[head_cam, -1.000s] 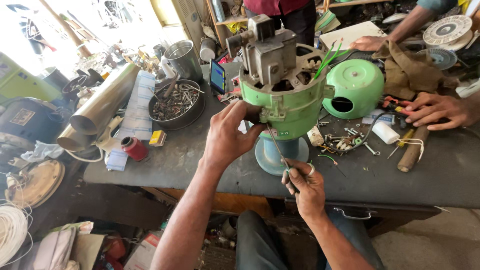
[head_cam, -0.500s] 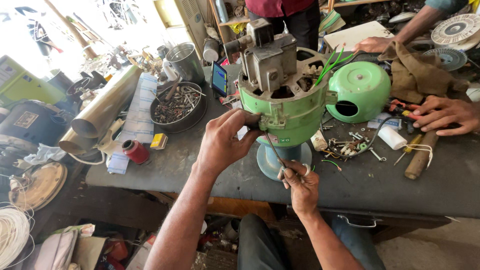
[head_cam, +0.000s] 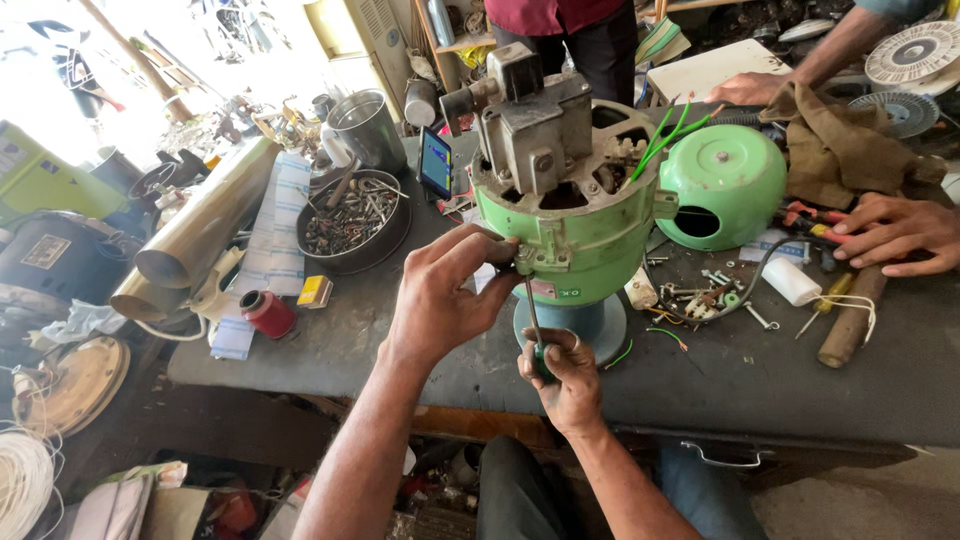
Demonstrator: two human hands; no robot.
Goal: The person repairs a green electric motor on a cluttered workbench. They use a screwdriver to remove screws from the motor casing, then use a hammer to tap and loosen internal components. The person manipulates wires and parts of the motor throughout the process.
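Green motor housing [head_cam: 575, 235]: standing upright on its round blue base [head_cam: 600, 325], near the front edge of the dark desk [head_cam: 720, 385], grey gearbox [head_cam: 535, 125] sitting on top.
Left hand [head_cam: 445, 295]: gripping the lower rim of the housing, fingers [head_cam: 480, 250] curling round it, steadying it.
Right hand [head_cam: 565, 375]: closing tightly round a green-handled screwdriver [head_cam: 535, 320], shaft pointing up to the underside of the rim, just beside the left thumb.
Step in hand: apparently working a screw at the rim; screw head itself hiding behind the fingers.
Next move: probably calling for keeping the tip seated and the housing from twisting.
Nearby: green dome cover [head_cam: 725, 180] lying to the right, pan of screws [head_cam: 350, 220] to the left, another person's hand [head_cam: 895, 230] resting on tools.
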